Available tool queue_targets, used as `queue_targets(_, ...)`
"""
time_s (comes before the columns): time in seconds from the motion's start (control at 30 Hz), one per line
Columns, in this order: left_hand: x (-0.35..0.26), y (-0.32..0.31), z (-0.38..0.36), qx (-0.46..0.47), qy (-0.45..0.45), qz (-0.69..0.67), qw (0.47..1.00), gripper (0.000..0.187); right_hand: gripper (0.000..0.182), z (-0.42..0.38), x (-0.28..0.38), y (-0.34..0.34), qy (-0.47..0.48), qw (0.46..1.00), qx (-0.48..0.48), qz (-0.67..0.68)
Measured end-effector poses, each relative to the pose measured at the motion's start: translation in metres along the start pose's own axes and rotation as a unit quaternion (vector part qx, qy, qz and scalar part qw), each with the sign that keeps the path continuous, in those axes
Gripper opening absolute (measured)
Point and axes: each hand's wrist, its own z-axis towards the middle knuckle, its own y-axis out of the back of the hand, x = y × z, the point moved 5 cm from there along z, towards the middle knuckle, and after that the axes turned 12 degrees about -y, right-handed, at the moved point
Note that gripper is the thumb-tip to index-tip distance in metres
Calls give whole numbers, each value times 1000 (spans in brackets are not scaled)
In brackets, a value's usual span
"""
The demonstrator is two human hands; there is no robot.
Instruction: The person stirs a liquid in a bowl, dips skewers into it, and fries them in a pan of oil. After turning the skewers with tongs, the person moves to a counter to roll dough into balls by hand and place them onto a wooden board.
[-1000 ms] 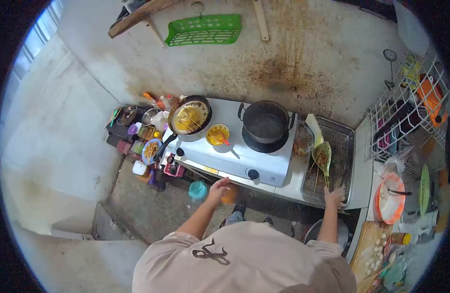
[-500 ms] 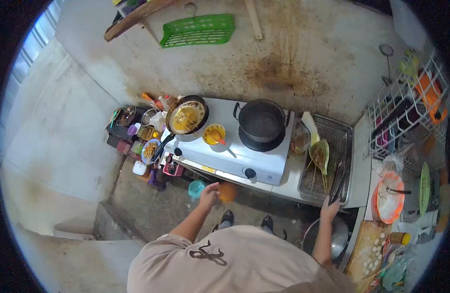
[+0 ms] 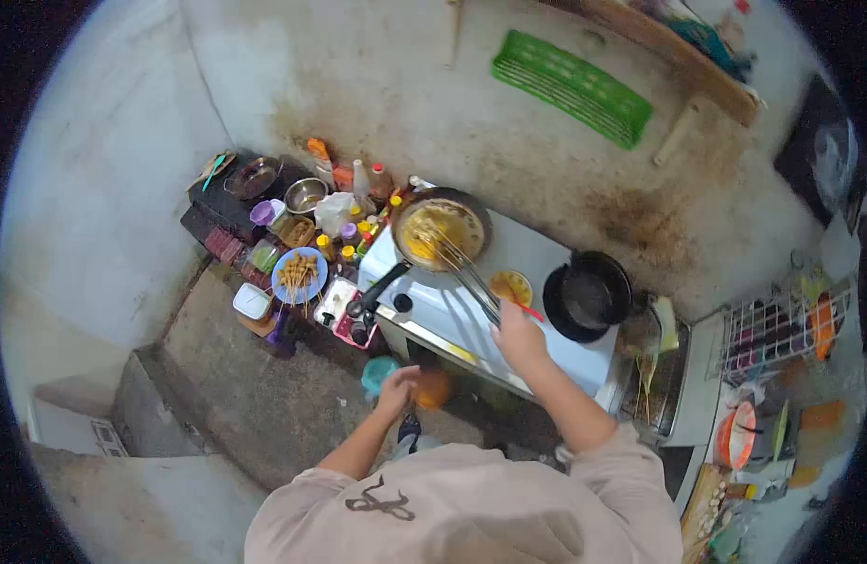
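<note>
Right arm reaches fwd over the stove [image 3: 471, 305], elbow bent; right hand [image 3: 520, 336] has its grip closed round the near end of long tongs [image 3: 463, 273], whose tips sit in the frying pan [image 3: 443, 228]. Left arm hangs lower, fwd and down below the stove front; left hand [image 3: 396, 388] is touching an orange round thing [image 3: 433, 388], fingers curled loosely at its side. Can't tell if the grip is really closed on it.

Around: the stove stands on the tabletop [image 3: 682, 395] w/ two burners. Frying pan on the left burner holds yellow oil and skewers; its black handle sticks out toward the person. Black pot [image 3: 588, 294] on the right burner, contents too dark to tell. Small yellow bowl [image 3: 511, 287] betw. pan and pot, just beside the right hand, w/ a red utensil in it. Wire tray [image 3: 663, 381] right of the stove, holding a few skewers. Teal cup [image 3: 379, 373] just left of the left hand. Blue plate [image 3: 299, 274] w/ skewers on the low shelf left of the stove, among bottles and small bowls. Green basket [image 3: 572, 86] on the wall above.
</note>
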Motion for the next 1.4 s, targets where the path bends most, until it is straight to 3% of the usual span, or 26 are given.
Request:
queue_targets(0.1, -22, 51, 2, -33, -28, 19, 999, 35, 32, 61, 64, -35, 65, 988, -29, -141)
queue_targets(0.17, -12, 87, 0, -76, -69, 1, 995, 35, 24, 86, 85, -50, 51, 986, -31, -156)
queue_targets(0.33, 17, 151, -28, -153, -39, -3, 987, 32, 23, 115, 111, -63, -19, 985, 6, -169)
queue_targets(0.47, 14, 175, -49, -203, -14, -35, 978, 30, 27, 123, 109, -61, 25, 988, 67, -137)
queue_targets(0.5, 15, 178, -51, -209, -10, -45, 977, 31, 29, 122, 101, -57, -58, 987, 148, -17)
queue_targets(0.57, 17, 186, -58, -219, -2, -63, 974, 32, 33, 112, 88, -52, -222, 903, 296, 219)
queue_targets(0.67, 20, 192, -58, -237, -27, -59, 969, 32, 33, 102, 65, -49, -291, 830, 307, 364)
queue_targets(0.77, 29, 195, -58, -256, -22, -73, 964, 35, 37, 113, 35, -47, -248, 911, 259, 203)
queue_targets(0.87, 32, 194, -59, -274, -12, -77, 959, 36, 36, 118, 39, -27, -104, 991, 82, -17)
queue_targets(0.97, 26, 192, -58, -279, -21, -62, 958, 36, 34, 95, 79, -8, 9, 1000, 27, -11)
queue_targets(1.07, 13, 185, -57, -285, -22, -38, 958, 36, 33, 94, 95, -31, 18, 993, 62, -99)
queue_targets(1.3, -11, 167, -53, -308, -4, -38, 951, 38, 33, 94, 98, -29, 31, 989, 112, -96)
queue_targets(1.4, -13, 163, -63, -322, 11, -22, 946, 38, 33, 103, 75, -14, 33, 996, 47, -62)
